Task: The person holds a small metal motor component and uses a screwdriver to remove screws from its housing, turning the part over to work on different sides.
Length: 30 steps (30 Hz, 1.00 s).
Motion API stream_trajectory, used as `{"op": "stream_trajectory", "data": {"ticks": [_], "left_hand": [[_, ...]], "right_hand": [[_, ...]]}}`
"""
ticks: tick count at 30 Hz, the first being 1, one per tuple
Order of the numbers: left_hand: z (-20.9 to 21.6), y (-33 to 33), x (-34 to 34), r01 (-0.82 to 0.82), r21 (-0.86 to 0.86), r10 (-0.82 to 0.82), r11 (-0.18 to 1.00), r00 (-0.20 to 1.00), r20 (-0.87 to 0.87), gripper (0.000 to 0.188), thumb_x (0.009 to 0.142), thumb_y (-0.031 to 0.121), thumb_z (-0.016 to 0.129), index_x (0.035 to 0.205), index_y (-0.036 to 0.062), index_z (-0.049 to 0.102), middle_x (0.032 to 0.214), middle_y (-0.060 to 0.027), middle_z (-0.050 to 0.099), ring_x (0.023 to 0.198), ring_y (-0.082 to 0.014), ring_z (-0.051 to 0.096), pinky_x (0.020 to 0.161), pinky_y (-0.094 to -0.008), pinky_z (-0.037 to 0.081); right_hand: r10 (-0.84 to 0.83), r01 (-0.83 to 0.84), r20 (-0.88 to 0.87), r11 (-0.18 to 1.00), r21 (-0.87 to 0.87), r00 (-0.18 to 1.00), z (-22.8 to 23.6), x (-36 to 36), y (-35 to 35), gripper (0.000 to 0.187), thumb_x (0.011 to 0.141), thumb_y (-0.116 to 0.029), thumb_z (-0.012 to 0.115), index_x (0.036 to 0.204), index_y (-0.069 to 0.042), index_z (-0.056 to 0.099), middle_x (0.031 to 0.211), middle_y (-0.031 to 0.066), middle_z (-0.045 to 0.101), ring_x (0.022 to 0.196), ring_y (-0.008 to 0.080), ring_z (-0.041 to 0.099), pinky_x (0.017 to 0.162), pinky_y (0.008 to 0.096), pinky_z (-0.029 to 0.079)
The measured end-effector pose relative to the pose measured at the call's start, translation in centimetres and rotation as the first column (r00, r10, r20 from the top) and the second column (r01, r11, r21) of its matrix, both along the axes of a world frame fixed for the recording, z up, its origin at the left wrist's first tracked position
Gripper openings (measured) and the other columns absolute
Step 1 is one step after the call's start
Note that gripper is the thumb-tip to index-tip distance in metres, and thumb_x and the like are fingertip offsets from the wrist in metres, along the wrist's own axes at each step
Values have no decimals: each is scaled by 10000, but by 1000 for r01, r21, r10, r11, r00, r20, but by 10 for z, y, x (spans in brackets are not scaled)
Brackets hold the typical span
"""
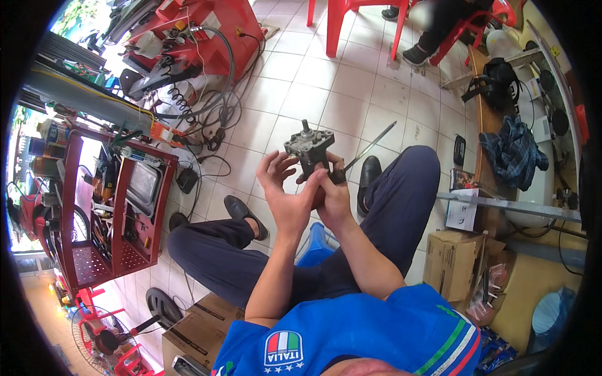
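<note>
In front of my knees, both hands hold up a grey metal housing with a bolted flange and a short shaft pointing up, like a small gearbox or motor. My left hand is curled at its left side, with the thumb against the body. My right hand closes around a screwdriver beside the housing's lower right. The screwdriver's long metal shaft slants up and to the right. Its handle is mostly hidden in my palm. The housing's underside is covered by my fingers.
A blue stool is between my legs. At left stand a dark red tool cart and a red machine with cables. A fan and cardboard box are nearby. A bench and box line the right. Someone sits far off.
</note>
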<state>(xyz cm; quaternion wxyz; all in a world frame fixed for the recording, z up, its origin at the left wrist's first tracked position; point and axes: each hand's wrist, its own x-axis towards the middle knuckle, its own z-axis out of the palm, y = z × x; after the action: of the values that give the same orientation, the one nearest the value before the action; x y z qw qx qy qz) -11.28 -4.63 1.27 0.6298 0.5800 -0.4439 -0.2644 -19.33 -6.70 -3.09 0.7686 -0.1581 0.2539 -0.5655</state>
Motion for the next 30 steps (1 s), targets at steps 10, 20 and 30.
{"op": "stream_trajectory", "data": {"ticks": [10, 20, 30], "left_hand": [[8, -7, -2, 58, 85, -39, 995, 978, -205, 780, 822, 22, 775, 1442, -16, 304, 1164, -190, 636, 1073, -219, 641, 916, -307, 516], [28, -7, 33, 164, 89, -106, 982, 883, -457, 835, 773, -17, 809, 1443, -10, 312, 1108, -212, 667, 1027, -244, 669, 871, -325, 548], [23, -3, 47, 321, 33, -267, 946, 836, -480, 1000, 737, -27, 811, 1527, 14, 200, 1207, -234, 624, 1134, -270, 621, 981, -405, 491]], "right_hand": [[-28, 13, -242, 998, -64, 970, 4, -1, 2, 490, 908, -96, 703, 1311, -50, 429, 1035, 89, 651, 829, 142, 645, 663, 273, 541], [133, -135, -81, 990, -28, 988, 12, -5, -2, 475, 983, -392, 591, 1272, -34, 474, 962, 105, 657, 681, 157, 628, 510, 268, 510], [413, -400, 176, 910, -106, 893, 16, -8, 2, 576, 1015, -556, 395, 1232, -45, 551, 983, 120, 656, 697, 191, 613, 489, 247, 466]]}}
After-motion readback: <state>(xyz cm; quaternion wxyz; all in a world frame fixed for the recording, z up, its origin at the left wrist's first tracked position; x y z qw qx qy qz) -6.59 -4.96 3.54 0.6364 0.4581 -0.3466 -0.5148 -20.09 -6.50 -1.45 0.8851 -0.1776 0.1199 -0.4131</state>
